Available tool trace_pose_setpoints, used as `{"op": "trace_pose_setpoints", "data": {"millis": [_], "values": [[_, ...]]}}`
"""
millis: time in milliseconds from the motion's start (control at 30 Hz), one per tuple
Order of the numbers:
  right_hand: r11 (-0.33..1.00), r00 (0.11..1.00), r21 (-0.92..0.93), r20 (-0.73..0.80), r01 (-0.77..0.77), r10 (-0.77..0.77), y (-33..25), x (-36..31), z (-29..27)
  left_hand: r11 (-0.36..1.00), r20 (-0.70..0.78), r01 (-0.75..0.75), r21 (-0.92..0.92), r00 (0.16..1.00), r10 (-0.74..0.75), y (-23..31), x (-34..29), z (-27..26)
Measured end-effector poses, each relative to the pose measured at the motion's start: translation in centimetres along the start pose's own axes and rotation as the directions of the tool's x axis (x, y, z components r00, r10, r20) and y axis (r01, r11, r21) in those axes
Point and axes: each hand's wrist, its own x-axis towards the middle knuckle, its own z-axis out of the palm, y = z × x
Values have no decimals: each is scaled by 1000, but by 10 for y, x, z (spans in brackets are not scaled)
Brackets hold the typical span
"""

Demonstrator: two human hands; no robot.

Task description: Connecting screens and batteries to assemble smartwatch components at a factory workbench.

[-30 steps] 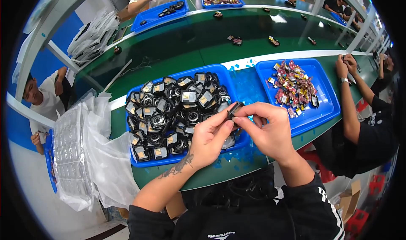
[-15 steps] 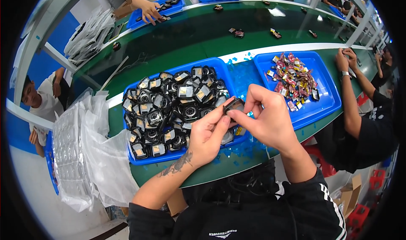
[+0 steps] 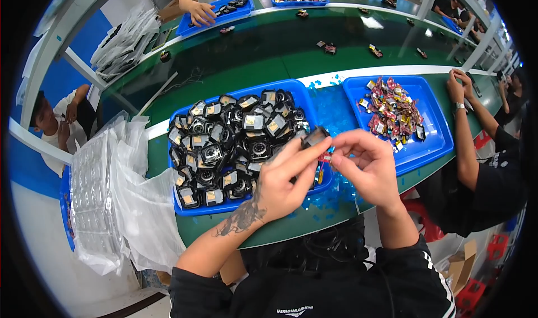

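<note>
My left hand [image 3: 283, 180] holds a black square watch case [image 3: 315, 137], tilted up above the right edge of the left tray. Against it, my right hand [image 3: 367, 164] pinches a small part with red and blue bits [image 3: 326, 158]; my fingers hide most of it. Under and left of my left hand lies a heap of black watch cases [image 3: 213, 154], some showing round backs, others grey faces with tan labels. They fill a blue tray [image 3: 305, 96]. Beyond my right hand, small circuit boards with batteries and reddish film [image 3: 392, 108] are piled in another blue tray [image 3: 434, 136].
Blue film scraps [image 3: 330, 108] litter the bench between the trays. Past a white rail runs a green conveyor belt [image 3: 258, 54] with scattered parts. Clear plastic sheets [image 3: 134, 200] hang at the left. A co-worker's arms [image 3: 462, 110] are at the right; another's hand [image 3: 200, 12] is across the belt.
The watch case has turned in my left hand, and its broad face now shows. My hands have shifted slightly right and down. Across the belt, the co-worker's hand has drawn back from a part.
</note>
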Motion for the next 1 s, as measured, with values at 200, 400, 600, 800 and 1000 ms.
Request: {"op": "trace_pose_setpoints", "data": {"millis": [200,400,600,800,1000], "values": [[1000,997,-4,69,-31,31,-4,-2,1,946,-77,-230,229,964,253,-12,0,6],[987,991,143,117,-75,59,0,2,-8,980,31,-104,167,995,100,-11,2,-5],[993,1000,118,5,-11,11,6,-12,2,542,305,526,-655,841,-447,-12,-3,8],[987,988,-143,-123,78,-95,14,-7,10,631,189,416,-655,899,-396,-11,-4,11],[992,992,-130,-123,3,-19,13,1,7,632,122,335,-698,926,-356,-4,0,13]]}}
